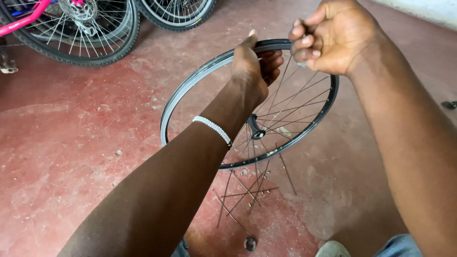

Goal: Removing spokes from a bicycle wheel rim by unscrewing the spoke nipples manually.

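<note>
The left hand (pixel 251 66) is closed round the black bicycle rim (pixel 190 90) at twelve o'clock. The right hand (pixel 328 38), at one o'clock, pinches what looks like a spoke (pixel 281 83); twisting too hard could bend it.

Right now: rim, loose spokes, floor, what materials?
Rim: looks like metal, dark satin outer face, paler inner band catching light.
Loose spokes: thin straight wire, probably steel, dull grey.
Floor: likely concrete with red coating, worn pale in patches.
</note>
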